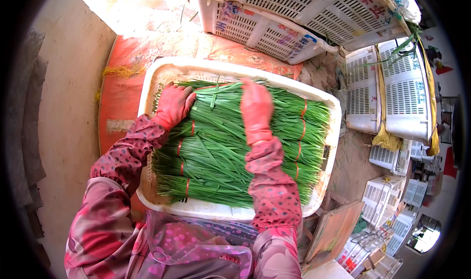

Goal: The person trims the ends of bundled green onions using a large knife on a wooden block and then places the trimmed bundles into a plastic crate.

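Observation:
A white plastic crate [328, 173] lies before me, packed with several bundles of long green chives [211, 149] laid side by side. Red bands circle the bundles near both ends. Both my hands wear orange-pink rubber gloves. At the far left of the crate, my left hand [174, 106] has its fingers curled over the farthest chive bundle [223, 93]. My right hand [256, 102] is over the middle of that same bundle, smeared by motion, so its grip is unclear. One loose leaf lies across the top there.
Large white slotted crates [274, 29] are stacked beyond mine. More white crates [405, 90] stand to the right, some with yellow ties. An orange-red sheet [127, 68] lies under my crate. A wooden board [336, 230] leans at the near right; a pale wall [64, 107] rises at left.

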Demonstrator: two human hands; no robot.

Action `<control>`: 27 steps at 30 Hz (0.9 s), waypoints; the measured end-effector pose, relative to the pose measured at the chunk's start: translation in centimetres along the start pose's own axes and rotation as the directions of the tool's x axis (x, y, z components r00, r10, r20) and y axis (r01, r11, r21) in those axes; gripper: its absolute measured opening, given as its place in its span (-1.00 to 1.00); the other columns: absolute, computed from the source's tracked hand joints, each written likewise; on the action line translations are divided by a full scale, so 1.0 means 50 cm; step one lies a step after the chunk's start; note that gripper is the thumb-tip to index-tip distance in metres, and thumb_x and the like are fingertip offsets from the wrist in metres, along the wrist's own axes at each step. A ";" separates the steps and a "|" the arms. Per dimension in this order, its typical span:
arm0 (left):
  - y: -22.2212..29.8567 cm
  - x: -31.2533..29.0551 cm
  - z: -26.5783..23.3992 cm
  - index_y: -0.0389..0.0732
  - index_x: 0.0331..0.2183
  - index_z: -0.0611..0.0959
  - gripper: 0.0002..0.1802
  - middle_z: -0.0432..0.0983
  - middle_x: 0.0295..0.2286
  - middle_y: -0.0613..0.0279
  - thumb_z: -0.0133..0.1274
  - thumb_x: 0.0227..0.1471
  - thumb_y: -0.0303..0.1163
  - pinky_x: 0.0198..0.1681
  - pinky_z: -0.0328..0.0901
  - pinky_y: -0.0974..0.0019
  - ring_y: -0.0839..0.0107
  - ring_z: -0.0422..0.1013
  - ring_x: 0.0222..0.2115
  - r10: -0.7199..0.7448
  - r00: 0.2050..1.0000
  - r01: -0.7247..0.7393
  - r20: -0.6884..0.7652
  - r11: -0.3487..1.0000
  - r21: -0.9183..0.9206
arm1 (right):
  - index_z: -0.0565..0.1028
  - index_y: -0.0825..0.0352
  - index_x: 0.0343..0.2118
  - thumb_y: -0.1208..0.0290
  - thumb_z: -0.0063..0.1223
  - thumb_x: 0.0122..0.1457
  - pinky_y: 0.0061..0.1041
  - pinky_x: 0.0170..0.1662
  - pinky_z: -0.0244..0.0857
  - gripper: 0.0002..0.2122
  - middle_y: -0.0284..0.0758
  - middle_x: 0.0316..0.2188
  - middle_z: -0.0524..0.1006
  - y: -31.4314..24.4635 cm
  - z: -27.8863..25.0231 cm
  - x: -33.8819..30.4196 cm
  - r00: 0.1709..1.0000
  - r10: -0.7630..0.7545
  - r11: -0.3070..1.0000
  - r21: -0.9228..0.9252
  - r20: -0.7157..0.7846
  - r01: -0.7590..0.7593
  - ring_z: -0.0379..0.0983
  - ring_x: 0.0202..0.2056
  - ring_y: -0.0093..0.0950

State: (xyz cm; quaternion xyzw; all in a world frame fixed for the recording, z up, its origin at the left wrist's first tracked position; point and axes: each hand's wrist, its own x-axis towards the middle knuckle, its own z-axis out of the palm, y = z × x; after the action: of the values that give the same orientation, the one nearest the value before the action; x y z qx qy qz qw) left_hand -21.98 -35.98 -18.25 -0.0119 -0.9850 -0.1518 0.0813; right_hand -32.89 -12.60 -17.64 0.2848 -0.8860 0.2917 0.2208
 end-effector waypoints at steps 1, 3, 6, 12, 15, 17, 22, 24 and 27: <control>0.003 -0.008 0.004 -0.20 -0.42 0.54 -0.67 0.49 -0.53 0.00 -0.12 0.20 -0.14 -0.16 0.24 -0.02 -0.06 0.42 -0.41 -0.003 1.000 0.003 -0.018 1.000 -0.006 | 0.60 0.10 -0.23 0.38 0.13 0.13 -0.27 -0.28 0.38 -0.85 -0.34 -0.47 0.56 0.032 -0.014 -0.005 0.991 0.133 0.991 0.013 -0.032 -0.132 0.50 -0.39 -0.28; 0.007 -0.009 0.005 -0.20 -0.40 0.54 -0.68 0.50 -0.52 0.01 -0.11 0.19 -0.15 -0.15 0.24 -0.01 -0.04 0.42 -0.40 0.003 0.998 -0.004 -0.063 1.000 -0.010 | 0.60 0.08 -0.21 0.41 0.14 0.12 -0.25 -0.26 0.38 -0.83 -0.35 -0.46 0.55 0.076 -0.042 0.000 0.985 0.170 0.985 0.035 -0.031 -0.169 0.50 -0.38 -0.26; 0.008 -0.011 0.000 -0.22 -0.34 0.56 -0.69 0.51 -0.50 0.03 -0.09 0.19 -0.17 -0.11 0.23 0.00 -0.01 0.42 -0.38 -0.005 0.999 0.006 -0.043 1.000 0.015 | 0.60 0.11 -0.21 0.41 0.14 0.11 -0.23 -0.32 0.36 -0.83 -0.31 -0.52 0.53 0.075 -0.059 0.026 0.999 -0.017 0.998 -0.067 0.031 0.019 0.50 -0.42 -0.25; 0.007 -0.016 0.012 -0.25 -0.20 0.58 -0.66 0.53 -0.45 0.05 -0.07 0.18 -0.18 -0.05 0.23 0.00 0.03 0.43 -0.35 0.018 0.997 -0.016 -0.081 1.000 0.021 | 0.59 0.13 -0.28 0.43 0.09 0.09 -0.24 -0.41 0.35 -0.86 -0.29 -0.59 0.52 0.056 -0.044 0.048 0.966 -0.135 0.958 -0.221 0.221 0.184 0.51 -0.51 -0.26; 0.005 -0.016 0.014 -0.25 -0.19 0.58 -0.66 0.53 -0.44 0.05 -0.06 0.17 -0.18 -0.04 0.23 0.00 0.04 0.43 -0.34 0.023 0.995 -0.020 -0.096 0.999 0.033 | 0.57 0.16 -0.34 0.42 0.05 0.09 -0.24 -0.44 0.36 -0.90 -0.30 -0.62 0.52 0.060 -0.023 0.045 0.965 -0.150 0.956 -0.219 0.213 0.197 0.50 -0.54 -0.24; 0.004 -0.018 0.016 -0.24 -0.19 0.58 -0.67 0.53 -0.44 0.06 -0.06 0.17 -0.19 -0.04 0.22 -0.01 0.04 0.43 -0.34 0.021 0.995 -0.017 -0.102 0.999 0.035 | 0.54 0.18 -0.39 0.40 0.04 0.08 -0.24 -0.45 0.36 -0.94 -0.30 -0.64 0.51 0.063 -0.010 0.040 0.966 -0.158 0.955 -0.217 0.205 0.202 0.50 -0.56 -0.24; 0.005 -0.014 0.018 -0.23 -0.25 0.58 -0.69 0.51 -0.48 0.06 -0.05 0.16 -0.19 -0.08 0.24 0.00 0.02 0.43 -0.37 0.027 0.993 -0.024 -0.119 0.999 0.023 | 0.44 0.21 -0.49 0.34 0.05 0.06 -0.26 -0.50 0.35 -0.91 -0.31 -0.67 0.50 0.069 0.016 0.015 0.955 -0.136 0.870 -0.429 0.265 0.243 0.50 -0.62 -0.30; 0.009 -0.009 0.020 -0.22 -0.30 0.57 -0.71 0.51 -0.49 0.04 -0.05 0.16 -0.18 -0.10 0.24 0.01 0.00 0.43 -0.38 0.032 0.993 -0.030 -0.110 0.999 0.022 | 0.42 0.21 -0.50 0.32 0.06 0.06 -0.26 -0.53 0.35 -0.89 -0.30 -0.68 0.49 0.080 0.015 0.006 0.972 -0.054 0.850 -0.500 0.230 0.166 0.50 -0.64 -0.30; 0.009 -0.006 0.016 -0.19 -0.45 0.53 -0.69 0.50 -0.52 0.01 -0.07 0.17 -0.17 -0.16 0.25 0.00 -0.03 0.43 -0.40 0.010 0.997 -0.009 -0.074 1.000 0.014 | 0.45 0.25 -0.46 0.20 0.01 0.17 -0.20 -0.40 0.42 -0.78 -0.20 -0.51 0.56 0.092 -0.022 0.025 0.902 0.414 0.838 -0.439 0.125 -0.324 0.54 -0.54 -0.18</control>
State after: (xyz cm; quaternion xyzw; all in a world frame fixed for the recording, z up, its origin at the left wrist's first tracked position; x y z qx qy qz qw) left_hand -21.79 -35.30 -18.89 -0.0104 -0.9822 -0.1452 0.1183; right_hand -36.49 -9.28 -17.92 0.0852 -0.9838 0.1050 0.1173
